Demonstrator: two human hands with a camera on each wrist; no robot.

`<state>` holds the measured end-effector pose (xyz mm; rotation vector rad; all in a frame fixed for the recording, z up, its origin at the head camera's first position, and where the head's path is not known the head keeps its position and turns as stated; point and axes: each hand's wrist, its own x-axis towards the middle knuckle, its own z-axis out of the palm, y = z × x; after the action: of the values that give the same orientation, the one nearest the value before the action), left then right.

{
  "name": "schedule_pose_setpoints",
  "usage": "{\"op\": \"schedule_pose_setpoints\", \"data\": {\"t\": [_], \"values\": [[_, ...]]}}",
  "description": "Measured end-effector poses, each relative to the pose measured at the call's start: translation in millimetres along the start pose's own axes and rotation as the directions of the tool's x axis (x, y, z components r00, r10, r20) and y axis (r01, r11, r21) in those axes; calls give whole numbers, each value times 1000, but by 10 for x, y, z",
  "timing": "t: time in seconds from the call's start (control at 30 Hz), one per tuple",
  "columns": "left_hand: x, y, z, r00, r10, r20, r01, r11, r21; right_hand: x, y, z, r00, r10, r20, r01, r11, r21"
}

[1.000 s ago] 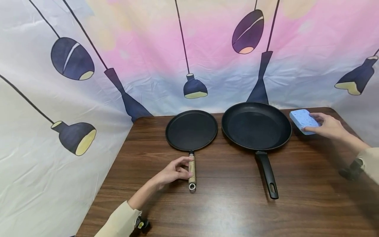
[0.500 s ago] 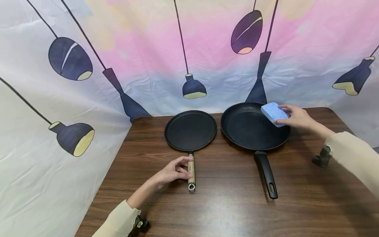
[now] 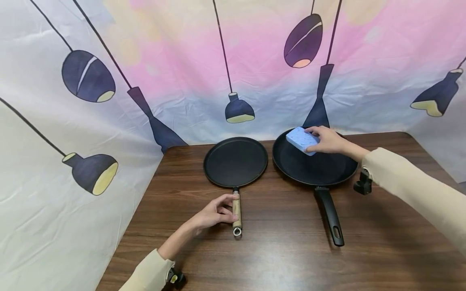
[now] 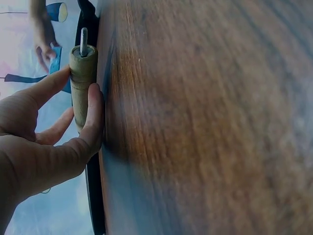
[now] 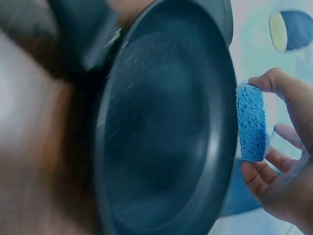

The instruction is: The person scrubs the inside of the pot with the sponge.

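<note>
My left hand (image 3: 214,213) grips the light wooden handle (image 4: 82,90) of a flat black griddle pan (image 3: 236,161), its thumb and fingers pinching the sides. That pan lies on the table at the middle. To its right stands a larger, deeper black frying pan (image 3: 327,165), its black handle (image 3: 330,218) pointing toward me. My right hand (image 3: 327,140) pinches a blue sponge (image 3: 302,140) by its edges, above the far left part of the frying pan. In the right wrist view the sponge (image 5: 252,122) appears beyond the pan's interior, held between thumb and fingertips.
The brown wooden table (image 3: 276,258) carries both pans near its far edge. Behind it hangs a cloth backdrop (image 3: 182,48) printed with dark lamps. The two pans' rims lie close together.
My right hand has carried the sponge leftward from beside the frying pan's right rim to above its far left part. The left hand keeps its grip on the griddle pan's handle.
</note>
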<state>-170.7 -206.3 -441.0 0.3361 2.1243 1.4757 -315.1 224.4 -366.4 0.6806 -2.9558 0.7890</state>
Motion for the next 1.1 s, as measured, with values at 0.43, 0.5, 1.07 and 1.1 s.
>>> {"op": "schedule_pose_setpoints", "data": {"t": [0.43, 0.5, 1.07, 1.1], "values": [[39, -55, 26, 1000, -1, 10, 1, 1000, -10, 522, -619, 528, 989, -91, 117, 83, 994, 68], [53, -49, 32, 1000, 3, 17, -3, 1000, -20, 586, -692, 631, 986, -99, 136, 89, 993, 75], [-13, -59, -2, 999, -7, 33, 10, 995, -96, 998, -1013, 1175, 938, -1, 348, 18, 999, -47], [-7, -51, -4, 999, -13, 35, 17, 994, -104, 1000, -1013, 1168, 938, 4, 346, 17, 998, -57]]}}
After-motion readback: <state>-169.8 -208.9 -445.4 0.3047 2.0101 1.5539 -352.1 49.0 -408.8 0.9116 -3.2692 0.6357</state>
